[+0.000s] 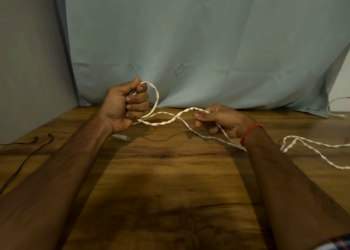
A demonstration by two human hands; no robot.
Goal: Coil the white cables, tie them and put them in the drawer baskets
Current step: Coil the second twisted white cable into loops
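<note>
Head view: left hand [126, 106] gripped a loop of white cable [166, 120], right hand [220, 120] pinched the slack to feed another coil above the surface [170, 174]

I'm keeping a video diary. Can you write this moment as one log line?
stage: coiling | left hand: grips white cable loop | right hand: pinches cable | slack: on wooden table
</note>
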